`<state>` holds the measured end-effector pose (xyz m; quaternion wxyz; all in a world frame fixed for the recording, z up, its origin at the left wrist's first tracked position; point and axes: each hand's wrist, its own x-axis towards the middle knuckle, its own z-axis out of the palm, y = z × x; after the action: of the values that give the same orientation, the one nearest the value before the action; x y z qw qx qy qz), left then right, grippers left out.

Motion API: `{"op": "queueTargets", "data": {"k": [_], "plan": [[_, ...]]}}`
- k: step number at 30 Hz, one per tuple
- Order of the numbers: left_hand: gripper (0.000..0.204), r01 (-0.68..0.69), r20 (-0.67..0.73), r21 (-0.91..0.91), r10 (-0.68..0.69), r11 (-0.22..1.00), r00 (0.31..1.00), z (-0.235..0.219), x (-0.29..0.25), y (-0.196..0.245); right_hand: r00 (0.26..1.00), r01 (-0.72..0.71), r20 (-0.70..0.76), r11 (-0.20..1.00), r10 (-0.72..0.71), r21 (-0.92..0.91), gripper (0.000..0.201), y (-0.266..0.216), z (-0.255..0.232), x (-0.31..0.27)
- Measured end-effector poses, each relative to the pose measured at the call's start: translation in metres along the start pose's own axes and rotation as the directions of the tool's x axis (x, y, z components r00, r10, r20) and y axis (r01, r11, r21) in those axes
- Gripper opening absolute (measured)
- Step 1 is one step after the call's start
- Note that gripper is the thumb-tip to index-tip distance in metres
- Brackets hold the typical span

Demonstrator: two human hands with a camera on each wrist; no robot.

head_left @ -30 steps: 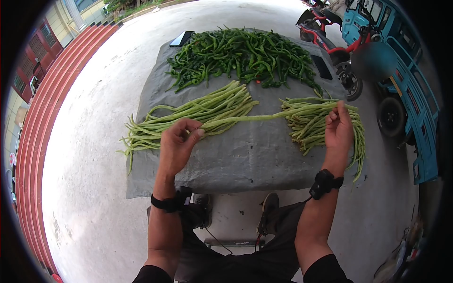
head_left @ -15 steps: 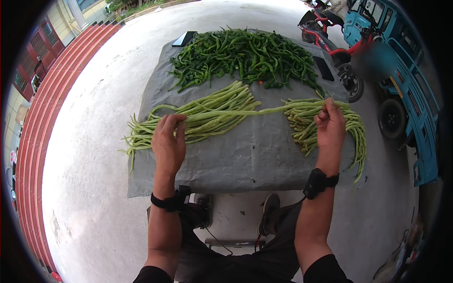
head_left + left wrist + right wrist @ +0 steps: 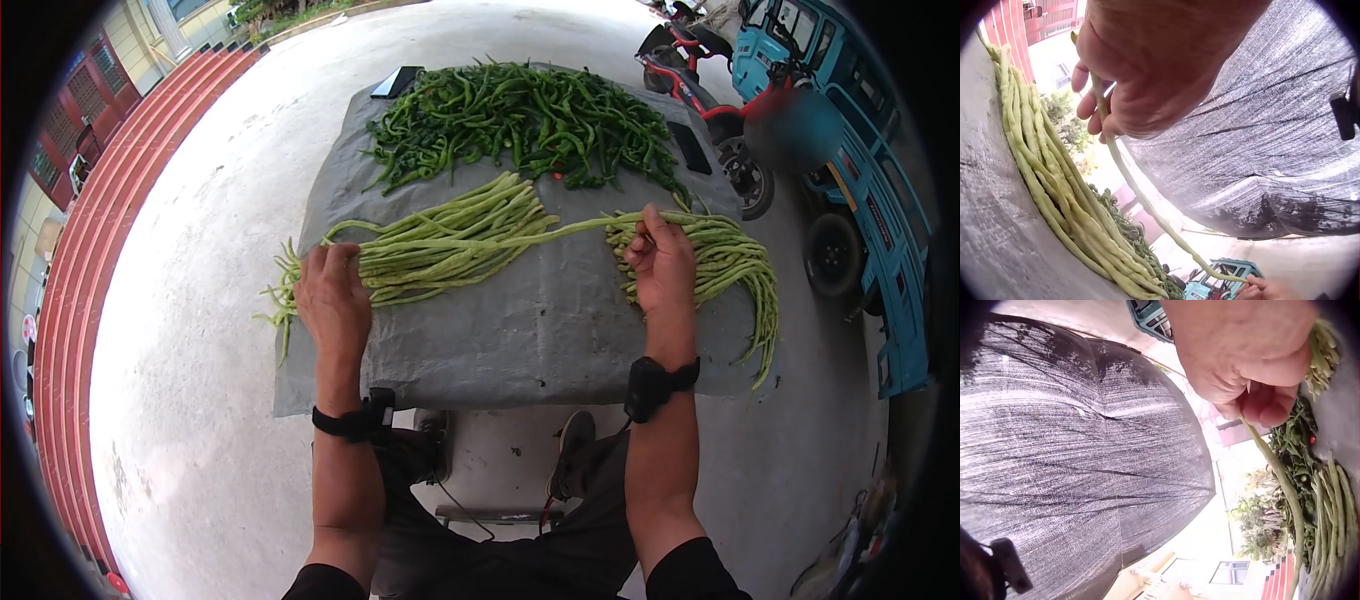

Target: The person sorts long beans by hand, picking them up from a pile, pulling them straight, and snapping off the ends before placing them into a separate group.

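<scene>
One long green bean point(image 3: 575, 229) stretches between my two hands above the cloth. My left hand point(image 3: 335, 295) pinches it near one end, over the left part of a pile of long beans point(image 3: 455, 235). In the left wrist view, the bean point(image 3: 1161, 220) runs down from between thumb and fingers. My right hand point(image 3: 665, 265) pinches the other end between thumb and fingertip, in front of a second bundle of long beans point(image 3: 735, 255). The right wrist view shows this bean point(image 3: 1285, 481) hanging from the fingertips, with the left pile point(image 3: 1335, 519) beyond.
A heap of green peppers point(image 3: 520, 120) covers the far part of the grey cloth point(image 3: 470, 350). A dark phone point(image 3: 690, 147) lies right of it, another flat device point(image 3: 396, 82) at back left. Red steps point(image 3: 150, 220) run left; a blue three-wheeler point(image 3: 865, 200) stands right.
Both hands have moved left, carrying the long bean with them. My left hand has gone from the near side of the left pile to over its left part.
</scene>
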<state>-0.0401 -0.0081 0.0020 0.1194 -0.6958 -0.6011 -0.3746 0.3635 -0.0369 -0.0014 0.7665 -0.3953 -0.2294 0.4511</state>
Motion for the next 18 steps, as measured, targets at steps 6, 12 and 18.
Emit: {"op": "queueTargets", "data": {"k": [6,12,18], "plan": [[0.014,0.0,0.08,0.15,-0.012,0.989,0.997,-0.002,-0.002,-0.011,1.0,0.001,0.015,0.999,0.0,-0.051,0.019,0.021,0.006,0.005],[0.015,0.066,0.153,0.062,-0.075,0.996,0.985,-0.005,-0.003,-0.016,1.0,0.029,0.0,0.995,-0.029,-0.1,0.021,0.028,0.009,0.007],[0.011,0.111,0.161,-0.047,-0.102,0.993,0.982,-0.013,-0.001,-0.01,0.999,0.05,-0.004,0.993,-0.051,-0.11,0.02,0.022,0.01,0.005]]}}
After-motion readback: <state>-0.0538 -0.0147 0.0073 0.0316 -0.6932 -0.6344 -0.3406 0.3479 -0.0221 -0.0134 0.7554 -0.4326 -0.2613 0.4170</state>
